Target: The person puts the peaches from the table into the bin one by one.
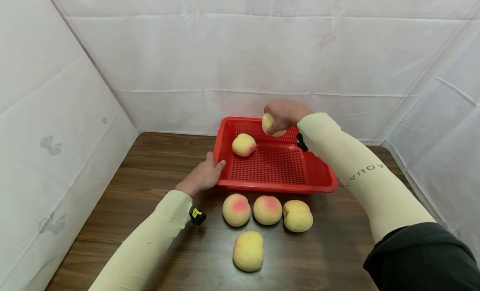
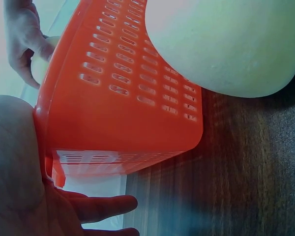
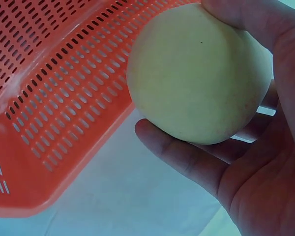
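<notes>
My right hand (image 1: pixel 283 114) holds a yellow peach (image 1: pixel 268 123) above the back rim of a red plastic basket (image 1: pixel 275 186). In the right wrist view, the thumb and fingers (image 3: pixel 187 160) wrap round that peach (image 3: pixel 196 73). At the basket's left end, my left hand (image 1: pixel 204 174) holds the rim, its thumb over the edge and its fingers (image 2: pixel 105 207) outside, below it. Inside the basket, toward the back left, lies another peach (image 1: pixel 244 145). In front of the basket sit a blushed peach (image 1: pixel 236 210), a second one (image 1: pixel 267 210) and a yellower peach (image 1: pixel 298 216).
One more peach (image 1: pixel 248 251) lies nearer on the dark wooden table (image 1: pixel 123 191). White sheeting (image 1: pixel 180 57) rises behind the table and along both sides. The basket stands close to the back sheet.
</notes>
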Motion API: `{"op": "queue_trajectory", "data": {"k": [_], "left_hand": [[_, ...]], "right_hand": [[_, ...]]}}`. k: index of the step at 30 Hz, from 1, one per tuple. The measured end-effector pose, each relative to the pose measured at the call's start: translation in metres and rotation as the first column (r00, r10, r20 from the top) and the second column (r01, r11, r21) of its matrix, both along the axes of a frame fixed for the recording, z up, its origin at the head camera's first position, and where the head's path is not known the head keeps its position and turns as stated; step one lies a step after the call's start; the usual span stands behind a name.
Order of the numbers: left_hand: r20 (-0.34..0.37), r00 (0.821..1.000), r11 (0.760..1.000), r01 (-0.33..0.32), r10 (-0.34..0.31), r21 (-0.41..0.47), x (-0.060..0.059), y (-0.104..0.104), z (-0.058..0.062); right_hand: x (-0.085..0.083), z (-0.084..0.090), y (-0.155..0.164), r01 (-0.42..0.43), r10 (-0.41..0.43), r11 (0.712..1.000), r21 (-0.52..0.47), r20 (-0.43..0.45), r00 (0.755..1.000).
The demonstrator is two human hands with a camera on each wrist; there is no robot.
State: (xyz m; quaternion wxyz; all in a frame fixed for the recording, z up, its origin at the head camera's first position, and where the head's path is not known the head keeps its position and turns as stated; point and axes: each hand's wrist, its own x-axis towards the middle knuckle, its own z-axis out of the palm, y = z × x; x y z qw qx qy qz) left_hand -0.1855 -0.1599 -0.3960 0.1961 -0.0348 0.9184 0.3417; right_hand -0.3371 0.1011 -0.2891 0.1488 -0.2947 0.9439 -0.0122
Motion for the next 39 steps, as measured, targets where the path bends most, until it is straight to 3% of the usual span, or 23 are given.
{"op": "queue_trajectory", "data": {"k": [24, 39], "left_hand": [[-0.008, 1.000, 1.000, -0.004, 0.004, 0.003, 0.001, 0.004, -0.002], [-0.015, 1.000, 1.000, -0.004, 0.005, 0.020, 0.002, 0.004, -0.002]], "right_hand": [[0.003, -0.031, -0.003, 0.035, -0.035, 0.999, 0.027, 0.026, 0.999], [0.004, -0.048, -0.003, -0.002, 0.002, 0.997, 0.077, 0.002, 1.000]]}}
